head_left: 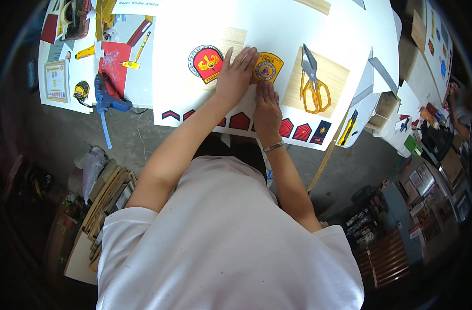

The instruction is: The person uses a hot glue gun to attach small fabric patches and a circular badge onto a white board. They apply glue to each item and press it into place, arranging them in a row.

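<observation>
My left hand (236, 75) lies flat between two cloth patches, its fingers stretched toward the far side. Its fingertips reach the left edge of a yellow shield-shaped patch (267, 71). At the lower edge of that patch rest the fingertips of my right hand (268, 109), with the fingers extended. Left of my left hand is a red, black-bordered patch (207, 64). Both patches lie on a large white board (175, 93), with part of a pale wooden piece (234, 39) showing behind my left hand. Along the board's near edge, my right hand partly hides a row of red chevron badges (239, 121).
Orange-handled scissors (313, 85) lie on a wooden square (335, 82) at right. Beyond are a metal square ruler (383, 76) and a yellow cutter (348, 128). A blue glue gun (111, 98), tape measure (81, 91) and glue tube (131, 65) are at left.
</observation>
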The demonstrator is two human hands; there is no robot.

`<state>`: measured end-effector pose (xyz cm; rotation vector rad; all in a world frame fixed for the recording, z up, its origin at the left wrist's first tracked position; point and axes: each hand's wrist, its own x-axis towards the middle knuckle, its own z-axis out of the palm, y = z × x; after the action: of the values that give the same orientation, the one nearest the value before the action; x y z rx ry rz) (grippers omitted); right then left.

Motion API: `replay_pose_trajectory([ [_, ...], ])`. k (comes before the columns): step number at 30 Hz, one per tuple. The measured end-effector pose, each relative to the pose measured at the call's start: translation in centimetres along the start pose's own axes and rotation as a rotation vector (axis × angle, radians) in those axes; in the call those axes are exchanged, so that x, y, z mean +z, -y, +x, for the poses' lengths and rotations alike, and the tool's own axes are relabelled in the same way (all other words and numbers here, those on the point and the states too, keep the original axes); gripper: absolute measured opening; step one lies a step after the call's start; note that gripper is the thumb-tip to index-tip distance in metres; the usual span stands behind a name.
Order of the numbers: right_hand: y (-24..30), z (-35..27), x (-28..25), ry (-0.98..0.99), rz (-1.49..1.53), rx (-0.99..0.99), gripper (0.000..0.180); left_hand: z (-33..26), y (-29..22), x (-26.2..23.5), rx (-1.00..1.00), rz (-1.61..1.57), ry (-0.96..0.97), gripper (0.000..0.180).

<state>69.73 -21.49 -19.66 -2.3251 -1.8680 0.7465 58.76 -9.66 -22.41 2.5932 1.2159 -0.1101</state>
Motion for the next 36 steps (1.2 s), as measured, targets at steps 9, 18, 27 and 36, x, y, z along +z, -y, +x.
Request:
replay_pose_trajectory([
  [9,-1.3,8.1,-1.4,-0.200,-0.037,-0.140,0.045,-0.1,0.5,0.0,0.031,-0.066,-0.041,0.080],
  [18,-1.2,2.6,1.3,-0.121,0.013,-0.101,0.050,0.1,0.4,0.1,0.014,0.065,0.016,0.080],
  [27,-1.9,2.1,-2.3,-0.059,0.102,0.032,0.046,0.7,1.6,-2.1,0.068,-0.118,0.189,0.087],
  [36,-0.1,7.9,1.4,-0.270,-0.026,0.071,0.053,1.9,4.2,-2.5,0.089,0.076,0.221,0.085],
])
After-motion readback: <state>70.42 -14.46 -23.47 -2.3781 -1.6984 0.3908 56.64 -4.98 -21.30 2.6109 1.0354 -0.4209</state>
